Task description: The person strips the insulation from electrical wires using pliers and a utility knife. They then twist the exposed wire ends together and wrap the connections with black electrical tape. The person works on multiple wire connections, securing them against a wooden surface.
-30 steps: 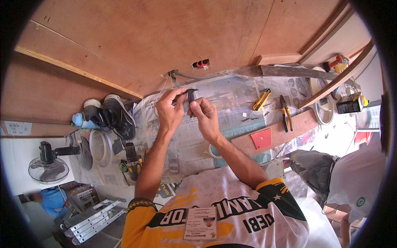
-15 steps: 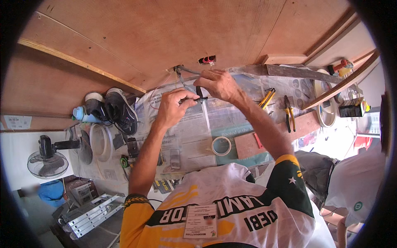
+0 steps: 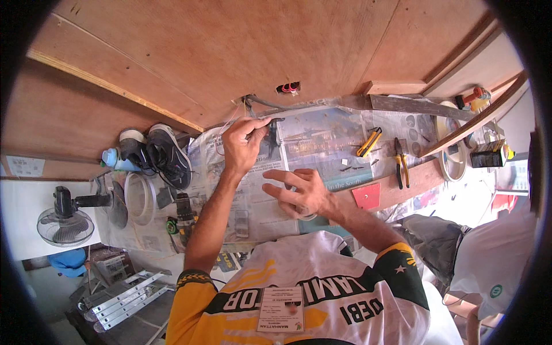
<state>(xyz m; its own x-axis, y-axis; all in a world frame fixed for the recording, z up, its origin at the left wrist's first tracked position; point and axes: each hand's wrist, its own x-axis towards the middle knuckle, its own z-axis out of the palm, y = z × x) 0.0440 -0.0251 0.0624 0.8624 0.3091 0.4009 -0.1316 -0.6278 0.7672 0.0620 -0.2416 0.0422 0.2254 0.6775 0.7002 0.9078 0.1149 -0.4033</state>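
My left hand (image 3: 241,146) is raised in front of the wooden panel, with thumb and fingers pinched on a small black strip (image 3: 276,120). Whether that strip is tape or a wire's end cannot be made out. Thin pale wires run from the hole in the panel down toward this hand. Lower and to the right, my right hand (image 3: 302,194) has its fingers spread and looks free of anything. Under it, a roll of tape (image 3: 309,217) is partly hidden. A grey cable (image 3: 267,104) leaves the hole and bends rightward along the panel's foot.
Newspaper covers the work surface. On the right lie a yellow utility knife (image 3: 369,142), pliers (image 3: 401,164), a red piece (image 3: 367,196) on a board, and a tape ring (image 3: 454,158). Shoes (image 3: 168,155) and a drill (image 3: 184,210) are left; another person (image 3: 494,259) is at right.
My right hand has come away from the cable, down toward the tape roll, and its fingers have spread. The grey cable now rests by the panel. My left hand has shifted slightly up.
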